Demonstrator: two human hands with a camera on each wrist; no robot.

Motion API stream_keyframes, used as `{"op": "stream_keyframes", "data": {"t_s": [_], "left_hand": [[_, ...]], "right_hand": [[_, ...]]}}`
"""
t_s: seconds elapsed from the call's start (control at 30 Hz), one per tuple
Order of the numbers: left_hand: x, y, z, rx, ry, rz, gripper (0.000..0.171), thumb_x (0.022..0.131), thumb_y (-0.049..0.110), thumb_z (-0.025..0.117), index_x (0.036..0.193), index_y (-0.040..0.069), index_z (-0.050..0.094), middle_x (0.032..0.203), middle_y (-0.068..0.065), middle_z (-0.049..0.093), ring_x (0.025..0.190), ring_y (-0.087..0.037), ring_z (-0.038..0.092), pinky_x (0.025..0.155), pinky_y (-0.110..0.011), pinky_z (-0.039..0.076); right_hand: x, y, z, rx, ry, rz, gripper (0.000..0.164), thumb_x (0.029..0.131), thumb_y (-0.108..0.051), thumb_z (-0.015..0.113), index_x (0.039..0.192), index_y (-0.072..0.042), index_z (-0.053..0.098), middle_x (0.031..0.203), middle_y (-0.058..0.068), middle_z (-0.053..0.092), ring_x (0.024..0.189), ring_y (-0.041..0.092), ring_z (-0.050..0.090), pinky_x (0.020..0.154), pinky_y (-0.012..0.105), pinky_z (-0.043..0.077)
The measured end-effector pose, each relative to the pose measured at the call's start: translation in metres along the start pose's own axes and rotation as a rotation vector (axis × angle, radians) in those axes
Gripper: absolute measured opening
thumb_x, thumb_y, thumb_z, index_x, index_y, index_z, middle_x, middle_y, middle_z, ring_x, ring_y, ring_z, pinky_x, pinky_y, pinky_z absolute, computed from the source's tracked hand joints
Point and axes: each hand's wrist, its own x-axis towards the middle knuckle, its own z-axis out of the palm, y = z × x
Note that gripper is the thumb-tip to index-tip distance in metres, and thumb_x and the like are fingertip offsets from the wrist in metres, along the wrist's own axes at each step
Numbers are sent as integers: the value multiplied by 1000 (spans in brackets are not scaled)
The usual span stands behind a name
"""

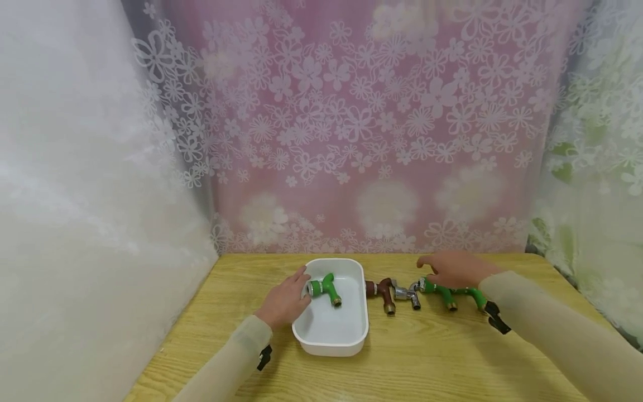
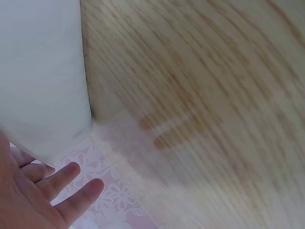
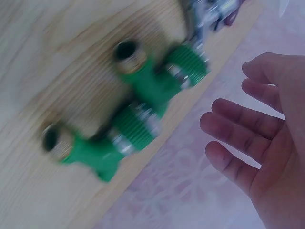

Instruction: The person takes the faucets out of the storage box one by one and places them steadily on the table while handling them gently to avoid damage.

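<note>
A white plastic basin stands on the table with one green tap lying inside. My left hand is at the basin's left rim, its fingers spread and loose; whether they touch the rim is hard to tell. In the left wrist view that hand shows relaxed fingers beside the white wall. To the right, my right hand hovers with loosely bent fingers over two green taps. Nothing lies in its palm in the right wrist view, where the green taps appear blurred.
Between the basin and the green taps lie a dark brown tap and a chrome tap, all in one row. The wooden table ends at a pink flowered curtain. A white sheet hangs at left.
</note>
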Motion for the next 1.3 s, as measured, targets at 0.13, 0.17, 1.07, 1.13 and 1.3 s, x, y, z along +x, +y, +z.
{"op": "stream_keyframes", "data": {"t_s": [0.13,0.17,1.07,1.13,1.3], "left_hand": [[3,-1,0,5,20,6,53,103,33,49,150,10,45,166,-8,27,143,-31,44,107,-53,47],[4,-2,-1,9,25,7,53,103,33,49,150,10,45,166,-8,27,143,-31,45,107,-52,47],[2,-2,2,2,0,-7,55,101,33,51,151,10,44,167,-6,26,142,-31,45,105,-54,48],[3,-2,2,2,0,-3,54,102,33,51,151,10,45,166,-7,27,142,-31,46,104,-54,49],[2,-3,4,5,1,-4,54,102,34,50,151,12,45,166,-7,27,142,-30,46,102,-53,51]], "right_hand": [[18,-19,-7,36,-21,-26,37,102,-25,57,137,-15,58,91,-6,65,70,6,56,63,32,46],[22,-24,-9,42,-24,-37,36,102,-24,56,137,-14,58,92,-6,65,71,7,56,64,32,47],[117,-153,-22,115,-105,-128,36,99,-29,61,133,-20,63,114,1,67,96,16,62,83,38,55],[122,-158,-20,121,-120,-131,36,99,-29,62,133,-18,63,120,4,67,103,18,63,88,40,55],[136,-168,-13,91,-139,-101,40,98,-34,63,134,-16,64,129,6,66,113,21,62,94,43,54]]}}
